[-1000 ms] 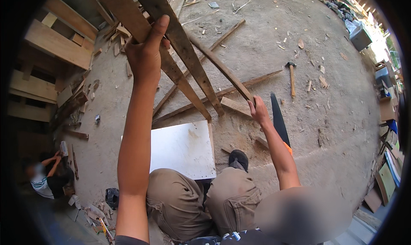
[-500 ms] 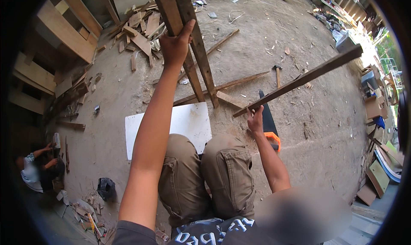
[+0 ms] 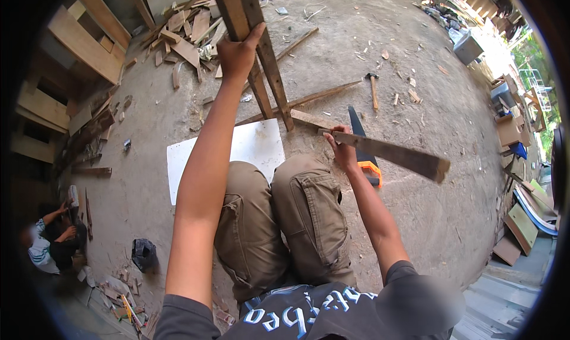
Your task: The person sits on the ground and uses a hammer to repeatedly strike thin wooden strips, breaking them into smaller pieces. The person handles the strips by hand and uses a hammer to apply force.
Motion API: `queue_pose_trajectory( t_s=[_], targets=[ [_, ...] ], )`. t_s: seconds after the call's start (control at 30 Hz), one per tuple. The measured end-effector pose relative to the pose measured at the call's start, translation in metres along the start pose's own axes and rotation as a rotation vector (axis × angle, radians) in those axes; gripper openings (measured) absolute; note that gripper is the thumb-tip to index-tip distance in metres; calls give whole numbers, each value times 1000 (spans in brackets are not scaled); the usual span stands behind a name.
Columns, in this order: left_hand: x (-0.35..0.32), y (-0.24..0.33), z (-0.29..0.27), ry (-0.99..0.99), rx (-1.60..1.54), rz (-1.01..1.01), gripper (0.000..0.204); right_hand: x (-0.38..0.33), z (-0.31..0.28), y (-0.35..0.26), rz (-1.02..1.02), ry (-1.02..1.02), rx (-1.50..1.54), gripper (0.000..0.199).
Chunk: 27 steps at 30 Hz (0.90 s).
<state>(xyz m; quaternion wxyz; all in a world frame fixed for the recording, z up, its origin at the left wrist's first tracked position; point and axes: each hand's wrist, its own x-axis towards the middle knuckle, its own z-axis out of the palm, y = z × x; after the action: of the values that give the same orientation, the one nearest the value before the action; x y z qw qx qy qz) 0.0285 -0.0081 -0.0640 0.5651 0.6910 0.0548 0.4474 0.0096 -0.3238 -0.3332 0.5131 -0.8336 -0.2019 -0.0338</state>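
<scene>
My left hand is raised and grips two upright wooden planks that lean on the dirt ground ahead of me. My right hand holds one end of a long wooden batten, which sticks out to the right at about knee height. A handsaw with an orange handle lies on the ground just beyond my right hand. A white board lies flat in front of my knees.
A hammer lies further off on the ground. Thin wooden strips lie behind the planks. Offcuts are piled at the upper left. Another person crouches at the far left. Boxes and boards line the right edge.
My right hand has lifted the batten off the ground and swung it so that it now points right and lower. My left hand has stayed on the upright planks.
</scene>
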Motion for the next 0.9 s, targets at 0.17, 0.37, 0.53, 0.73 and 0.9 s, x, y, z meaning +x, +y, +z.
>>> queue_pose_trajectory(
  t_s=[0.17, 0.37, 0.53, 0.73, 0.9],
  targets=[
    [-10, 10, 20, -127, 183, -5, 29, 39, -4, -9, -114, 115, -36, 40],
    [-15, 19, 28, -233, 307, -3, 37, 77, -23, -53, -124, 58, -151, 43],
    [-10, 25, 25, -259, 380, -102, 41, 106, -22, -102, -115, 63, -150, 44],
    [-13, 24, 25, -231, 326, -94, 52, 117, -20, -114, -169, 38, -259, 54],
    [-15, 14, 18, -258, 455, -96, 40, 120, -12, -129, -123, 59, -370, 57]
  ],
)
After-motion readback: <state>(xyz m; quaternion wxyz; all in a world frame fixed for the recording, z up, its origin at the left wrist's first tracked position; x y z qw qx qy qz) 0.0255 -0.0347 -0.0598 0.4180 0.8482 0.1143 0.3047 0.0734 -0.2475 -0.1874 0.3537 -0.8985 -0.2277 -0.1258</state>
